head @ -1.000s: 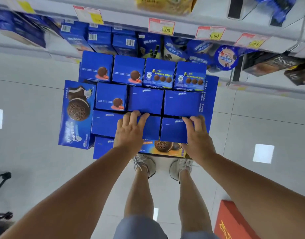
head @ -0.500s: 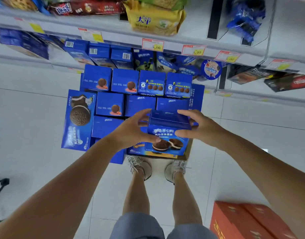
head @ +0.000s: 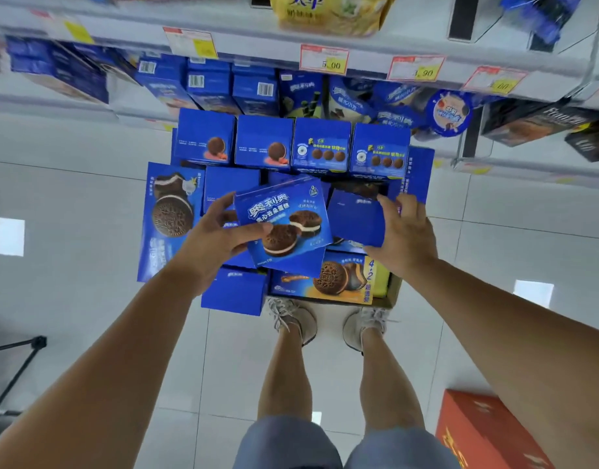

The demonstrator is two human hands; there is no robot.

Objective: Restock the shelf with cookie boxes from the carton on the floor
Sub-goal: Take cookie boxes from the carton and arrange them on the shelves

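The open carton stands on the floor in front of my feet, filled with several blue cookie boxes. My left hand grips one blue cookie box, lifted above the carton with its printed front tilted up toward me. My right hand holds a second blue box by its right side, just right of the first. The shelf runs across the top, with blue cookie boxes on the lower tier behind the carton.
Price tags hang on the shelf edge, and a yellow bag sits on the upper tier. A red carton lies on the floor at the lower right. A dark stand leg reaches in at the lower left. White tiles surround the carton.
Both hands went from resting on the boxes in the carton to lifting boxes out. The left box has risen and tilted face up; the right hand now holds a separate box.
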